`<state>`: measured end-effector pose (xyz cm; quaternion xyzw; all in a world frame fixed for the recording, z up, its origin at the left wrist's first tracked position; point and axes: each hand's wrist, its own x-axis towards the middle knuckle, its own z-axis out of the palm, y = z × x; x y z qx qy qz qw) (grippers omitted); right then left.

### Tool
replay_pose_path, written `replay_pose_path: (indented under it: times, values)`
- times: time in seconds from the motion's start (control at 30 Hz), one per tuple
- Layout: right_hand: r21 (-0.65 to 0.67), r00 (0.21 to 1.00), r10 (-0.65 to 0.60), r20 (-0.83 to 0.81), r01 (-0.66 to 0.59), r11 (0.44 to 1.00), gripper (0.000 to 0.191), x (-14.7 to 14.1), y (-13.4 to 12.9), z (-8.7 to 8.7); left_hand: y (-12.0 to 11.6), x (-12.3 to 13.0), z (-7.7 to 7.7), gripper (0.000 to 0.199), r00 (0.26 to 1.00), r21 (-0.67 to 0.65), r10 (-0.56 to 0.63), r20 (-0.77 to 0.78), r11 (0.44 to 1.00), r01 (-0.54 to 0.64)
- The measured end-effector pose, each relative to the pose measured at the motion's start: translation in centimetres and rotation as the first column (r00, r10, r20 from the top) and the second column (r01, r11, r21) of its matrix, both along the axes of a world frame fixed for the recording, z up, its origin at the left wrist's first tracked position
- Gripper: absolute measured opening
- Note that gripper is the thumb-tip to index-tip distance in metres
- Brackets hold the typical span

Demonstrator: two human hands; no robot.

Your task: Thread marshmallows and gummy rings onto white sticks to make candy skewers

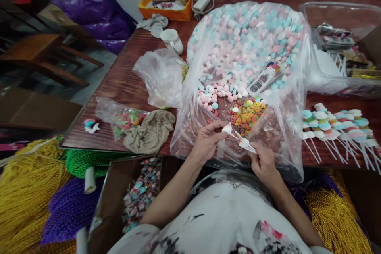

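The left hand (208, 139) pinches a white candy (227, 129) between thumb and fingers (219, 126), holding it at the tip of a white stick (238, 137) so the two meet just above the near edge of the big bag (294, 143). The right hand (263, 160) has its fingers pressed together around a small bundle of sticks (247, 145), fanned toward the left hand, which keeps spares within reach of the candy. Both hands sit close to the body, over the near lip of the desk (125, 83), where the bag's mouth is folded open so its contents lie right under them: coloured rings (247, 115) nearest, pink and white pieces (214, 93) just beyond, and a heap of pink and blue candy (247, 35) farther back. A printed packet (263, 79) rests on that heap. To the right, finished skewers (336, 125) lie in a row with their sticks pointing near, apart from the loose supply. To the left lie a tan cloth (150, 131), a small bag of sweets (125, 119) and a crumpled empty bag (162, 75), with a cup (172, 40) farther off. A box (139, 194) of wrapped pieces stands below the near left edge.
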<state>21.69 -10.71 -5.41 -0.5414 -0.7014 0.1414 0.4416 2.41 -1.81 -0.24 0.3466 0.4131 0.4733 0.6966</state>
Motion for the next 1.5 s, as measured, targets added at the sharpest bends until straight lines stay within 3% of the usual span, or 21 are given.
replay_pose_path:
  times: [0.27,0.6,0.9,1.03,1.17,1.27,1.4,1.5]
  values:
    - [-0.016,0.999,0.043,0.033,-0.043,0.999,0.026,-0.9,-0.1,1.2,0.0,-1.0,-0.2,0.032,0.993,-0.036,0.079,0.087,0.996,-0.076]
    - [-0.110,0.998,0.055,-0.039,-0.058,0.992,0.024,-1.4,-0.5,1.1,-0.2,-1.1,-0.5,0.031,0.987,0.014,0.153,0.053,0.988,-0.154]
    - [-0.083,0.998,0.029,0.055,-0.024,0.996,0.028,-1.7,-0.6,1.0,-0.2,-0.8,-2.0,0.030,0.966,0.256,0.252,-0.064,0.939,-0.228]
    - [-0.180,0.998,0.017,0.067,-0.005,0.984,0.028,-1.7,-0.7,1.2,-0.2,-1.2,-2.2,0.026,0.928,0.474,0.298,-0.224,0.865,-0.164]
    - [-0.282,0.999,0.019,0.051,-0.004,0.959,0.025,-1.7,-0.7,1.5,-0.2,-1.4,-1.8,0.024,0.842,0.710,0.390,-0.373,0.704,-0.012]
    - [-0.306,1.000,0.020,-0.024,-0.026,0.952,0.021,-1.9,-0.7,1.5,-0.2,-1.4,-1.7,0.026,0.811,0.787,0.420,-0.406,0.613,0.076]
    - [-0.295,0.991,0.013,-0.131,-0.051,0.954,0.018,-2.2,-0.7,1.5,-0.3,-1.2,-1.8,0.032,0.821,0.810,0.404,-0.403,0.576,0.114]
    - [-0.275,0.980,0.011,-0.198,-0.066,0.959,0.016,-2.7,-0.7,1.7,-0.6,-0.9,-1.9,0.032,0.850,0.796,0.386,-0.359,0.602,0.063]
